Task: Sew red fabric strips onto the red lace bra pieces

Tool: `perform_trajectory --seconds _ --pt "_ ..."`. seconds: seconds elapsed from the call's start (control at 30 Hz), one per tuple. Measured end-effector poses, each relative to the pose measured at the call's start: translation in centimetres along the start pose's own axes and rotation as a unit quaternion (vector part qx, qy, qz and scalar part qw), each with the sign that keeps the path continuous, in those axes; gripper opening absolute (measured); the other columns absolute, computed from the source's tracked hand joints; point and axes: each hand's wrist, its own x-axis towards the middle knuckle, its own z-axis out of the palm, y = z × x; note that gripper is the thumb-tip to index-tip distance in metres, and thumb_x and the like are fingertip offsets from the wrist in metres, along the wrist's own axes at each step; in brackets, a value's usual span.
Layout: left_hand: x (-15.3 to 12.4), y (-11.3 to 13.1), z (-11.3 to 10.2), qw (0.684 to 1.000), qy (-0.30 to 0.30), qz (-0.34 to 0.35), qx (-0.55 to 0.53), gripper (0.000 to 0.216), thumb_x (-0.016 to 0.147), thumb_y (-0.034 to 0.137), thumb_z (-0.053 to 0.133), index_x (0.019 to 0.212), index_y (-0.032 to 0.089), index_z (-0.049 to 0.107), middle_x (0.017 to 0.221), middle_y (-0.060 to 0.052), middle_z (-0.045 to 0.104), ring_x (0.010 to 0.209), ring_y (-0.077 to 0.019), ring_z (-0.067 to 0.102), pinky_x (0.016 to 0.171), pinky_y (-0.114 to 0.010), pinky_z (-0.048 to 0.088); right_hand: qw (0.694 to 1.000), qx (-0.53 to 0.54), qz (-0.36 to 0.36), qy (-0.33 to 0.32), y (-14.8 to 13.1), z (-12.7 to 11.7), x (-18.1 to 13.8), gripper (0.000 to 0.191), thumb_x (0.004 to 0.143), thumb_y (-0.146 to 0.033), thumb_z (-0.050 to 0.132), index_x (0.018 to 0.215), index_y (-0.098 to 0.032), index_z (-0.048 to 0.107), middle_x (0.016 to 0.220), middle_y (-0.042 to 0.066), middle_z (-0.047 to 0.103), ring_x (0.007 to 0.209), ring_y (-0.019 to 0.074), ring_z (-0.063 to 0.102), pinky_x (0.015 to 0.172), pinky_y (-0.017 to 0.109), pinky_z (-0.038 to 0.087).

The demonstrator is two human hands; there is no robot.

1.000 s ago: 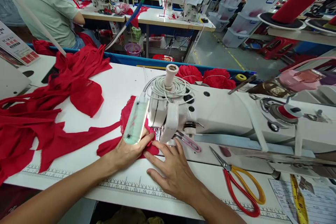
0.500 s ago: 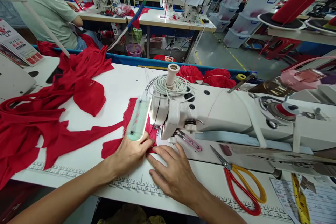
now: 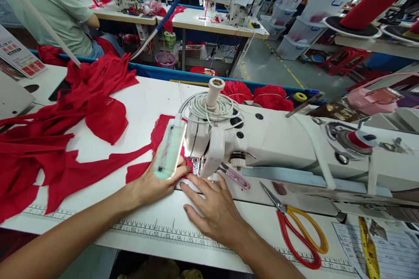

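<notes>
A white sewing machine stands on the white table. A piece of red fabric lies under its needle area, partly hidden by the machine's lamp. My left hand rests flat on the fabric just left of the presser foot, fingers pressing it down. My right hand lies flat on the table in front of the needle, fingers stretched toward the fabric edge. Neither hand grips anything.
A heap of red fabric covers the table's left. Red and yellow scissors and pink thread snips lie right of my hands. A measuring scale runs along the front edge. Another person sits at a machine behind.
The red fabric has fed a little further away under the needle, and less of it shows in front of my left hand. Both hands stay pressed near the presser foot.
</notes>
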Motion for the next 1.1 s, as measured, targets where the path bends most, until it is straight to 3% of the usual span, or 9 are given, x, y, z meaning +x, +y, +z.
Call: perform_trajectory --seconds 0.13,0.37,0.53,0.63,0.73,0.83,0.9,1.0,1.1 --pt "-0.7 0.6 0.8 0.999 -0.005 -0.021 0.032 0.037 0.081 0.001 0.047 0.108 0.019 0.064 0.088 -0.004 0.060 0.078 -0.0193 0.054 0.071 -0.034 0.044 1.000 -0.004 -0.007 0.017 -0.2 0.0 -0.2 0.035 0.097 -0.035 0.055 0.129 -0.022 0.063 0.133 0.008 0.065 0.113 0.0238 0.057 0.111 0.046 0.027" --pt "-0.7 0.3 0.8 0.999 0.038 0.001 -0.016 0.023 0.091 0.005 0.046 0.101 0.017 0.064 0.081 -0.003 0.057 0.073 -0.0161 0.049 0.063 -0.028 0.035 0.999 0.005 -0.007 0.037 -0.2 0.1 -0.2 0.033 0.097 -0.033 0.054 0.125 -0.020 0.064 0.130 0.007 0.066 0.111 0.0238 0.058 0.106 0.044 0.031" --pt "-0.5 0.3 0.7 0.999 0.036 0.019 -0.011 0.031 0.087 0.001 0.046 0.107 0.017 0.064 0.082 -0.003 0.056 0.072 -0.0165 0.048 0.061 -0.029 0.035 0.999 0.002 -0.016 0.042 -0.1 0.1 -0.1 0.032 0.095 -0.032 0.057 0.123 -0.018 0.064 0.128 0.007 0.067 0.110 0.0236 0.058 0.105 0.045 0.030" --pt "-0.7 0.9 0.7 0.998 0.026 0.036 0.044 0.032 0.087 0.001 0.048 0.111 0.015 0.063 0.087 -0.005 0.060 0.076 -0.0179 0.053 0.060 -0.030 0.038 0.998 0.021 -0.021 0.051 0.1 0.0 0.0 0.029 0.095 -0.028 0.056 0.122 -0.019 0.064 0.122 0.007 0.069 0.107 0.0227 0.058 0.104 0.045 0.030" --pt "-0.9 2.0 0.8 0.988 0.033 0.070 0.136 0.024 0.090 0.002 0.049 0.106 0.011 0.064 0.090 -0.008 0.065 0.083 -0.0207 0.059 0.064 -0.033 0.044 0.995 0.049 0.019 0.085 0.7 -0.3 0.3 0.025 0.097 -0.017 0.050 0.114 -0.020 0.068 0.102 0.005 0.072 0.094 0.0194 0.059 0.095 0.041 0.037" --pt "-0.9 2.8 0.8 0.979 0.056 0.080 0.180 0.025 0.091 0.001 0.049 0.107 0.009 0.066 0.106 -0.014 0.069 0.104 -0.0266 0.062 0.077 -0.039 0.050 0.994 0.024 0.072 0.075 1.6 -0.4 0.9 0.026 0.095 -0.013 0.047 0.105 -0.019 0.071 0.094 0.008 0.067 0.088 0.0208 0.055 0.080 0.036 0.040" --pt "-1.0 3.1 0.6 0.979 0.070 0.073 0.175 0.030 0.091 0.000 0.048 0.114 0.009 0.065 0.117 -0.017 0.069 0.117 -0.0303 0.060 0.089 -0.048 0.049 0.997 -0.015 0.054 0.043 2.0 -0.4 1.4 0.027 0.092 -0.012 0.051 0.107 -0.020 0.071 0.091 0.008 0.065 0.088 0.0230 0.053 0.081 0.037 0.040" --pt "-1.3 2.9 0.2 0.990 0.077 0.041 0.114 0.038 0.090 -0.002 0.044 0.120 0.009 0.064 0.113 -0.015 0.072 0.108 -0.0269 0.066 0.100 -0.057 0.045 0.998 -0.057 -0.011 0.028 2.3 -0.3 1.7 0.028 0.089 -0.011 0.054 0.109 -0.020 0.071 0.077 0.005 0.062 0.084 0.0234 0.052 0.088 0.041 0.037" --pt "-1.9 2.3 -0.2 0.997 0.065 0.020 0.034 0.040 0.089 -0.002 0.044 0.122 0.012 0.062 0.112 -0.012 0.073 0.105 -0.0227 0.069 0.105 -0.056 0.045 0.996 -0.069 -0.034 0.044 2.2 0.0 1.5 0.028 0.089 -0.011 0.053 0.110 -0.018 0.070 0.074 0.003 0.062 0.082 0.0225 0.051 0.093 0.043 0.034"
